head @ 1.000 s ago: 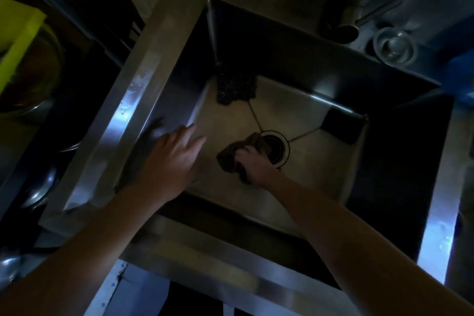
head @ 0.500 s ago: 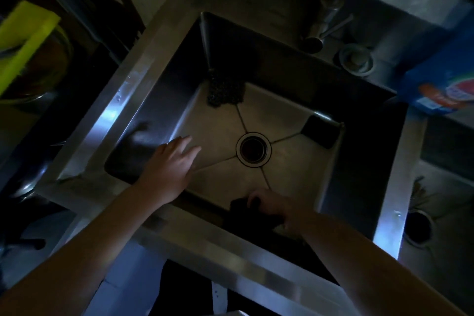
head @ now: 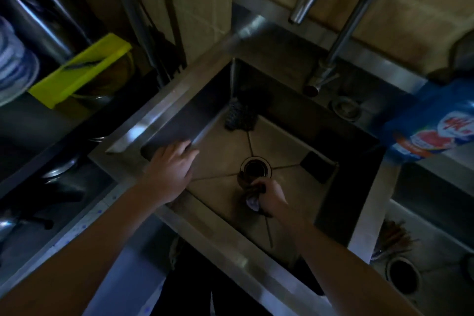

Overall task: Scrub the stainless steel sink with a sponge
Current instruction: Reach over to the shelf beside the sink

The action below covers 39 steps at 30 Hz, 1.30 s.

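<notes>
Sponge [head: 250, 195] lay on the sink [head: 164, 115] floor, touching the near edge of the drain [head: 255, 167]. It was bunched in the right grip [head: 272, 199], whose fingers curled round it and held it. Only its left part showed, dark with a pale patch.

Left grip [head: 170, 169] was wide, fingers straight and spread. It sat at the near-left corner of the basin where the left wall meets the floor, well apart from the sponge. Contact of the palm with the steel could not be told.

Edges: the near wall was just behind the right grip and the right wall lay further off. A dark mesh scrubber [head: 239, 117] filled the far-left corner. A dark flat block [head: 318, 165] lay against the right wall. Bare floor showed between the drain and the left wall, and between the drain and the block.

Faucet [head: 333, 15] arched over the far rim. A blue bag [head: 436, 126] lay on the surface at far right.
</notes>
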Each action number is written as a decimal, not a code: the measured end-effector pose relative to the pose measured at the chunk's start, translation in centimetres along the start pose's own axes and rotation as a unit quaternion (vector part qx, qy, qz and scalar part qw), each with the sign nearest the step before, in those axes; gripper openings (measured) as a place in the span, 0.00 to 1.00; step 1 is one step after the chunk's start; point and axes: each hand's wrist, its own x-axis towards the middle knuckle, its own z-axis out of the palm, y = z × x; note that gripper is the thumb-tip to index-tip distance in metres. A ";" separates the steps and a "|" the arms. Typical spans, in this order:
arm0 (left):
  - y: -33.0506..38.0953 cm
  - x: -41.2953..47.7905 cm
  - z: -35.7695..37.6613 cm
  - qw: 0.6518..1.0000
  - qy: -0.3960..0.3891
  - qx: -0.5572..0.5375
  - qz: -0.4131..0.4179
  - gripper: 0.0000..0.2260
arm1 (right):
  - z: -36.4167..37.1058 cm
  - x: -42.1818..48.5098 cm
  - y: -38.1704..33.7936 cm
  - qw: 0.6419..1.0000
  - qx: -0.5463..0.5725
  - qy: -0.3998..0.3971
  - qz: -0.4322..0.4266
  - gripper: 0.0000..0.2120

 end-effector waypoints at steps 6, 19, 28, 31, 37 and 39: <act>-2.2 -0.7 -2.6 0.999 0.034 0.005 -0.016 0.19 | -1.6 -1.3 -5.3 0.991 -0.043 0.039 -0.122 0.17; -11.8 -1.2 -12.6 0.991 0.112 0.047 -0.057 0.20 | -2.6 -2.2 -19.7 0.964 -0.067 0.129 -0.223 0.19; -17.7 -2.3 -18.9 0.981 0.155 0.055 -0.101 0.21 | -3.2 -1.3 -27.2 0.950 -0.172 0.102 -0.240 0.16; -18.9 -2.5 -19.6 0.980 0.162 0.056 -0.103 0.20 | -2.0 -1.2 -27.2 0.955 -0.176 0.090 -0.220 0.18; -21.8 -3.3 -20.9 0.978 0.166 0.056 -0.117 0.20 | -0.1 -1.4 -30.8 0.950 -0.184 0.100 -0.234 0.16; -22.8 -3.7 -21.6 0.975 0.171 0.061 -0.130 0.20 | 0.0 -1.8 -33.3 0.937 -0.186 0.100 -0.279 0.12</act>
